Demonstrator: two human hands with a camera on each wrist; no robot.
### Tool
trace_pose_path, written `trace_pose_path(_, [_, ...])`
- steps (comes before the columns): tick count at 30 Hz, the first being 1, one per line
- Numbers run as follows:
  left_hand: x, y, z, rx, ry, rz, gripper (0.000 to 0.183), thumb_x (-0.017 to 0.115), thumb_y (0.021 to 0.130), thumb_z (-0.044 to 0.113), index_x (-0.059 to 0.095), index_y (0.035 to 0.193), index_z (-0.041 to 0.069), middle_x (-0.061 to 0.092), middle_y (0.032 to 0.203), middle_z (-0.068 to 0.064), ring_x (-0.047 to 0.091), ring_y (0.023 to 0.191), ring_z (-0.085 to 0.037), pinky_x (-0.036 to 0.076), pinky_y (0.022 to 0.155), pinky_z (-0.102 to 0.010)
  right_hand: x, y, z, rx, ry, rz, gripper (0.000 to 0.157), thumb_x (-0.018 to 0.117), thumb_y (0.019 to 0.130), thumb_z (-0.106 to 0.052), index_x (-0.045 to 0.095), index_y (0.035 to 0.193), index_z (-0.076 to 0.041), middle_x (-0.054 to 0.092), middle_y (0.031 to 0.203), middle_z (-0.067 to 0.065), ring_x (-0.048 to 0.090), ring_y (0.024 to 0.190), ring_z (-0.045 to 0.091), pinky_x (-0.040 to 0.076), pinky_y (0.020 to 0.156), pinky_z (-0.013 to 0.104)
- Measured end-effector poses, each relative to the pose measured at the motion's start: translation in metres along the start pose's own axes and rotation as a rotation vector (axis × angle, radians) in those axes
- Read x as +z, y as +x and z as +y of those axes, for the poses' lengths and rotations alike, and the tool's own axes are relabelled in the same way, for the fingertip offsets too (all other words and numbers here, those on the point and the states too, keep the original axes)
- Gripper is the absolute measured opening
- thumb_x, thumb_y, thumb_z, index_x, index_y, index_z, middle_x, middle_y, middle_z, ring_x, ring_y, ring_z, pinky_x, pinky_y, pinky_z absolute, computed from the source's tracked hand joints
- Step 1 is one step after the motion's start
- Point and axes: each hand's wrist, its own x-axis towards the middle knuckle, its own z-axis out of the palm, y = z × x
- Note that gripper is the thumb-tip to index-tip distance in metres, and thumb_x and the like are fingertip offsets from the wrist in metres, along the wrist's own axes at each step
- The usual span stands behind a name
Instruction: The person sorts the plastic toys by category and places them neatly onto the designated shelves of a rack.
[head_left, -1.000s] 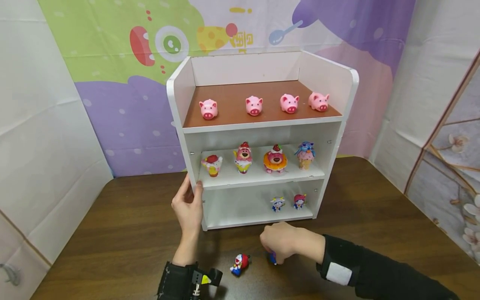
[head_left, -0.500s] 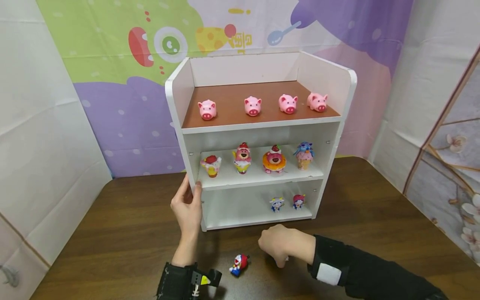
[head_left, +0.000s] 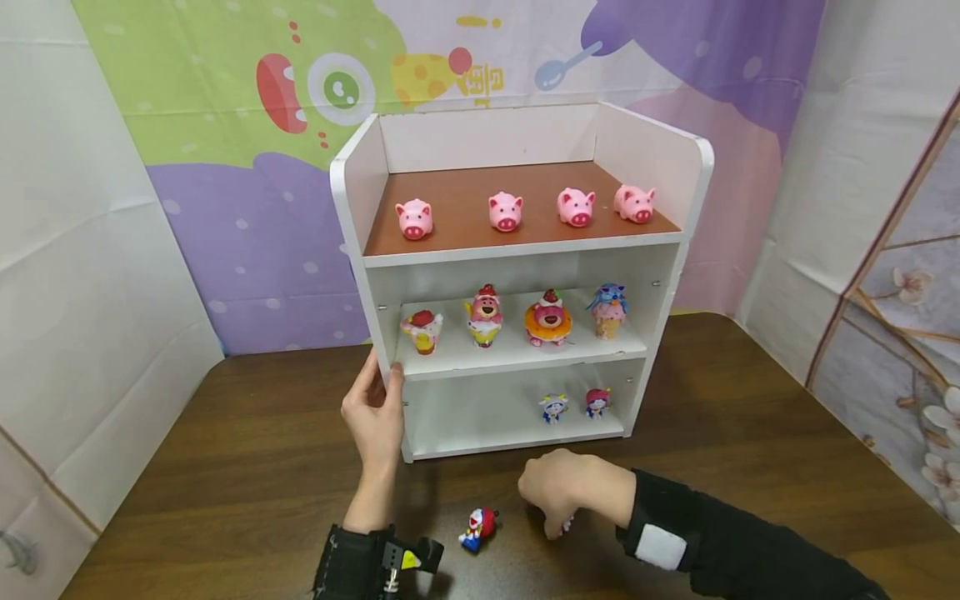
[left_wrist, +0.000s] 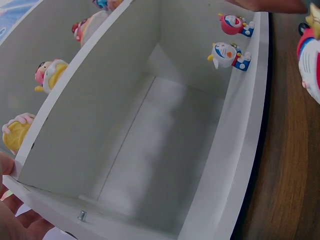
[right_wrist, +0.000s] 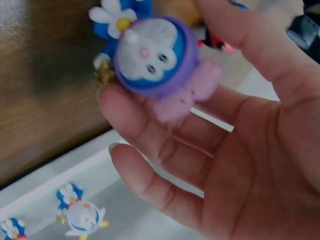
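My left hand (head_left: pixel 377 421) grips the left side panel of a small white shelf unit (head_left: pixel 517 260), thumb on the front edge at the middle board. In front of the unit, just above the brown table, my right hand (head_left: pixel 558 492) holds a cat figurine (right_wrist: pixel 155 55) with a purple hood, pink ears and a blue body. The head view hides nearly all of it behind the hand. Left of that hand, a red-capped blue-and-white figurine (head_left: pixel 477 530) lies on the table. A white-horned figurine (head_left: pixel 553 408) and a red-hooded figurine (head_left: pixel 597 403) stand on the bottom shelf, right side.
Several pink pig figures line the brown top board, among them one pig (head_left: pixel 415 219) at the left. Dessert-themed figures, such as a bear in an orange ring (head_left: pixel 548 318), fill the middle shelf. A patterned cloth (head_left: pixel 247 242) hangs behind; the wooden table (head_left: pixel 225 500) surrounds the unit.
My right hand has turned the figurine: its blue part showed below the hand earlier, and now only a small pale part shows near the palm. The left hand stays on the unit.
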Motion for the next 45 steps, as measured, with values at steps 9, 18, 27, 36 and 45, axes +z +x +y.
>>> trace_pose_path(9, [-0.002, 0.001, -0.021, 0.008, 0.0, 0.02, 0.035, 0.055, 0.08, -0.004, 0.055, 0.115, -0.006, 0.056, 0.111, -0.03, 0.055, 0.094, -0.029, 0.048, 0.072, -0.011, -0.004, -0.017, 0.021, -0.149, 0.206, 0.133, 0.037, 0.079, 0.061, -0.017, 0.065, 0.095, -0.013, 0.066, 0.088, 0.0, 0.051, 0.074, 0.004, 0.048, 0.069, 0.021])
trace_pose_path(18, [-0.002, 0.0, -0.029, 0.01, -0.003, 0.035, 0.035, 0.056, 0.08, -0.001, 0.057, 0.115, 0.0, 0.058, 0.111, -0.027, 0.056, 0.094, -0.026, 0.048, 0.073, -0.012, 0.014, -0.025, 0.04, -0.353, 0.293, 0.179, 0.04, 0.078, 0.062, -0.015, 0.065, 0.1, -0.019, 0.061, 0.102, -0.01, 0.048, 0.09, -0.002, 0.046, 0.081, 0.019])
trace_pose_path(27, [-0.002, 0.0, -0.031, 0.012, 0.001, 0.027, 0.035, 0.057, 0.08, 0.0, 0.057, 0.115, 0.0, 0.058, 0.111, -0.026, 0.056, 0.094, -0.025, 0.048, 0.072, -0.012, 0.031, -0.023, 0.048, -0.417, 0.298, 0.248, 0.036, 0.075, 0.062, -0.007, 0.066, 0.095, -0.021, 0.061, 0.099, -0.011, 0.047, 0.088, -0.004, 0.046, 0.077, 0.016])
trace_pose_path(36, [-0.001, 0.0, -0.013, 0.008, -0.011, 0.01, 0.036, 0.055, 0.079, -0.006, 0.054, 0.114, -0.009, 0.055, 0.11, -0.033, 0.055, 0.094, -0.034, 0.048, 0.071, -0.012, 0.036, -0.019, 0.052, -0.479, 0.279, 0.306, 0.029, 0.071, 0.066, -0.004, 0.067, 0.092, -0.017, 0.064, 0.09, -0.009, 0.048, 0.083, -0.006, 0.043, 0.073, 0.009])
trace_pose_path(45, [0.0, 0.0, -0.001, 0.003, 0.015, 0.002, 0.035, 0.053, 0.079, -0.007, 0.052, 0.114, -0.012, 0.054, 0.11, -0.034, 0.054, 0.095, -0.035, 0.048, 0.072, -0.013, 0.033, -0.021, 0.05, -0.376, 0.322, 0.319, 0.024, 0.072, 0.067, -0.007, 0.066, 0.09, -0.012, 0.064, 0.087, -0.006, 0.049, 0.079, -0.004, 0.046, 0.07, 0.012])
